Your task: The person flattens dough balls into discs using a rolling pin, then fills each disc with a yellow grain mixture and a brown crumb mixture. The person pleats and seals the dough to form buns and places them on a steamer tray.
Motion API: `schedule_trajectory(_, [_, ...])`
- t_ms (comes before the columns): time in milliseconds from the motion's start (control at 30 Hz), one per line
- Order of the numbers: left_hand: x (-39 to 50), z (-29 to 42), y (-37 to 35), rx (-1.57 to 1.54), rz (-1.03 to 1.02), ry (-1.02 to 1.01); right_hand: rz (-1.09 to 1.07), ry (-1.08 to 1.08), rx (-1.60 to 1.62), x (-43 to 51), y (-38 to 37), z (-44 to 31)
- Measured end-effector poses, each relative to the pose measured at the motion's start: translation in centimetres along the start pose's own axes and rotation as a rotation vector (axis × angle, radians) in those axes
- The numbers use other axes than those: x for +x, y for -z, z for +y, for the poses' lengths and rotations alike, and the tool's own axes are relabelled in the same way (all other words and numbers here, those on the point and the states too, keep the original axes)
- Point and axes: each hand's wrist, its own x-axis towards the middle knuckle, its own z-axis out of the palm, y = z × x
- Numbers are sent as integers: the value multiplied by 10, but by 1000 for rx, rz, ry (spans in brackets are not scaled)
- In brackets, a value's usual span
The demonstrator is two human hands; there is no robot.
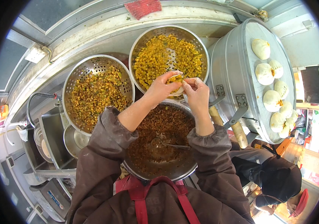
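Note:
My left hand [161,89] cups a bun of thin white dough [179,91] with yellow diced filling showing at its opening. The fingertips of my right hand [196,91] pinch the dough's edge. Both hands are dusted with flour. Beyond them is a perforated steel colander [131,56] of yellow diced filling [151,60]. Below my wrists sits a large steel bowl [186,174] of dark brown minced filling [162,120], with a metal spoon [176,146] lying in it. To the left, a second colander [67,84] holds browner diced filling [98,96].
At right stands a large metal steamer [229,58] with wooden handles; several filled buns [264,74] sit on its lined top. A sink [57,134] with a curved faucet [32,102] is at left. A person in a red cap [301,203] is at lower right. A red cloth [143,8] lies on the ledge.

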Motion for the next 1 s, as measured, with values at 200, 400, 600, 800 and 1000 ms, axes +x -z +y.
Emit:
schedule_trajectory(200, [-1, -2, -1, 75, -60, -128, 62, 190, -57, -7, 3, -8])
schedule_trajectory(400, [-1, 6, 1, 111, -109, -9, -79, 51, -115, 0, 11, -12])
schedule_trajectory(600, [1, 5, 2, 17, -130, 56, 27, 283, -158, -10, 4, -6])
schedule_trajectory(800, [3, 5, -1, 229, -96, -135, -96, 157, -208, -6, 10, -16])
schedule_trajectory(1000, [-3, 11, 4, -279, -5, 98, -23, -23, 137, -6, 10, -15])
